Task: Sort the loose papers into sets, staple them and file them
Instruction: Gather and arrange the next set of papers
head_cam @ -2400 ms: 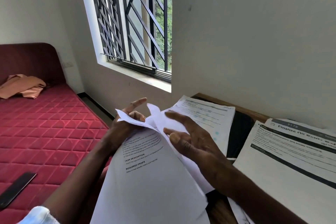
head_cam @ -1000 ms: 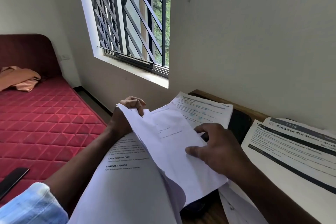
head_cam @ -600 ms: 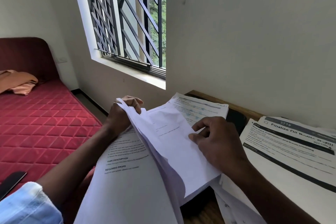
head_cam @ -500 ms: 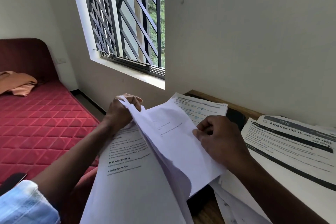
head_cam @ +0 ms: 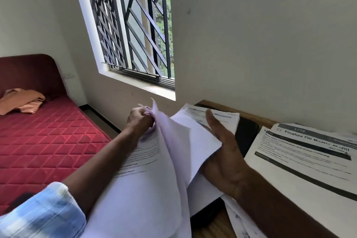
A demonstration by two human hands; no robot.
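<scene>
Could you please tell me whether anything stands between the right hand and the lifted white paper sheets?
Nothing visible does. The open right hand lies right beside the lifted white paper sheets, their edge overlapping its palm, while the left hand grips their top corner.

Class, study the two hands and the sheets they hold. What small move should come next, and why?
Probably the right hand should close on the lifted sheet and draw it aside to a pile. The left hand pinches the stack at its top corner, the sheet stands turned up off the rest, and the right hand is open behind it, gripping nothing.
</scene>
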